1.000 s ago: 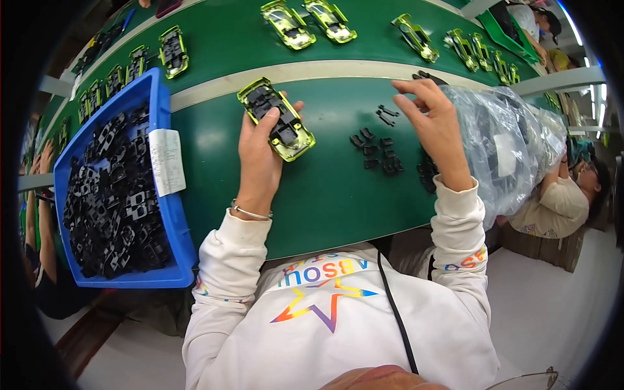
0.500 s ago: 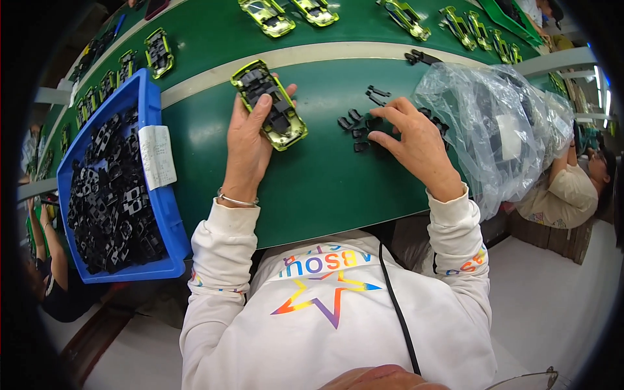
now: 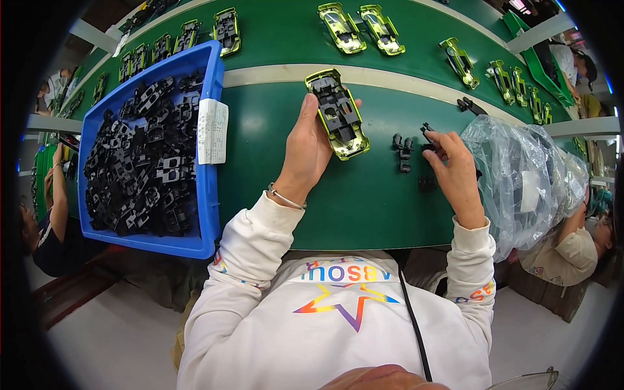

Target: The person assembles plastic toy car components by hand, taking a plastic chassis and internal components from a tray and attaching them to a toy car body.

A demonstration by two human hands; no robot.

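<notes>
My left hand (image 3: 308,148) is closed around a yellow-green toy car body (image 3: 354,151), thumb along its left edge. The car's open side faces up, and a black interior piece (image 3: 335,107) with seat shapes sits inside it. My right hand (image 3: 455,166) is low over the table, thumb and fingertips pinched on a small black part (image 3: 429,148), mostly hidden by the fingers. Just left of those fingertips lie several small black seat-like parts (image 3: 404,155). A thin black part (image 3: 426,129) lies beyond the fingers.
At left stands a blue bin (image 3: 211,175) full of black interior pieces (image 3: 143,162). A clear plastic bag (image 3: 513,188) lies right of my right hand. Along the far green surface (image 3: 279,39), several car bodies (image 3: 341,29) lie beyond a pale strip (image 3: 377,77). Other people sit at both sides.
The whole view has shifted, so things appear farther right. My right thumb and fingers, spread over the small black parts before, have drawn together on one. My left hand still holds the car body.
</notes>
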